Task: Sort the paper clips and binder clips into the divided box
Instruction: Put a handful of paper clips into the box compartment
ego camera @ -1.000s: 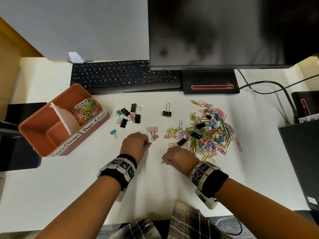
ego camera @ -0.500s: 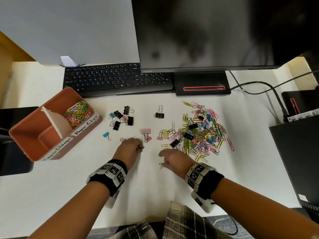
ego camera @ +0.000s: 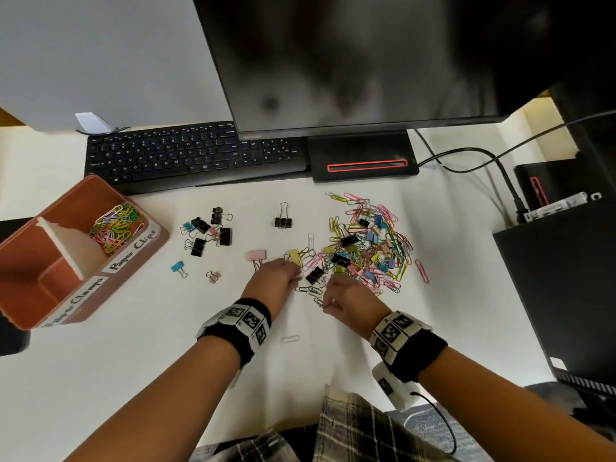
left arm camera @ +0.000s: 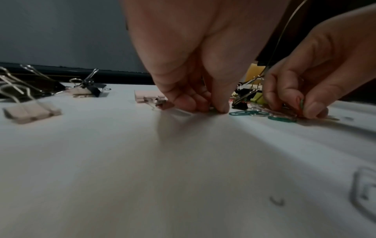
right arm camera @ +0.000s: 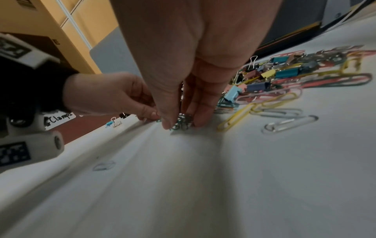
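Observation:
The orange divided box stands at the left; its far compartment holds coloured paper clips, and the near one looks empty. A mixed pile of paper clips and binder clips lies centre right. At the pile's near edge, my left hand presses its curled fingertips to the desk, pinching a small metal clip that is mostly hidden. Just right of it, my right hand pinches a small bunch of green and silver paper clips against the desk. Green paper clips lie between the hands.
Black binder clips are grouped left of centre, with a lone one farther right. Pink, blue and small pale binder clips lie apart. A white paper clip lies near my wrists. Keyboard and monitor stand behind.
Both hands have moved right and forward to the near edge of the pile and now sit close together. Each still pinches what it held.

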Demonstrator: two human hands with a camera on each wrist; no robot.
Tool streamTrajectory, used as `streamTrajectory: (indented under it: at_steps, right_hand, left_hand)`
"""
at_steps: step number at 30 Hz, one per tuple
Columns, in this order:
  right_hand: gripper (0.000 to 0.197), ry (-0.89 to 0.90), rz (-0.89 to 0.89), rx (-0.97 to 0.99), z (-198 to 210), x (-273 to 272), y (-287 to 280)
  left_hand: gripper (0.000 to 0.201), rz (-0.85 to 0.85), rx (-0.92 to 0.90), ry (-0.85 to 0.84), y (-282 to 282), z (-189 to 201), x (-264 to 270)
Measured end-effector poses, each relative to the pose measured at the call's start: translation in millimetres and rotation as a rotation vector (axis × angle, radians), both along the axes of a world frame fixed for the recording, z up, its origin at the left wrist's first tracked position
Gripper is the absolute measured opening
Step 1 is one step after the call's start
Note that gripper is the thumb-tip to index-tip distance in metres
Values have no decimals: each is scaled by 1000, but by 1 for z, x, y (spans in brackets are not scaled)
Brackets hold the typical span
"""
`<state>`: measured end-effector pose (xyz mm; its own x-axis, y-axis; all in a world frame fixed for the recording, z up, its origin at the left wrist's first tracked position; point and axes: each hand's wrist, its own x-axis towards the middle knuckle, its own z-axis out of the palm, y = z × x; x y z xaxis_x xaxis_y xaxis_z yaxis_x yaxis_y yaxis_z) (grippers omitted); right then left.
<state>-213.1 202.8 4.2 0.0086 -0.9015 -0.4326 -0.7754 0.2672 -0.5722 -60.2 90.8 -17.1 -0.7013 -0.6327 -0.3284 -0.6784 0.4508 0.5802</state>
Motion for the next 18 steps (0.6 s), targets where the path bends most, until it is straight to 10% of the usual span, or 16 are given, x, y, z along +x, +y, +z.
streamTrajectory:
  at_steps: [18]
  right_hand:
    - [22, 180, 41, 20, -9, 13, -28]
  left_hand:
    - [12, 62, -37, 23, -6, -8, 30]
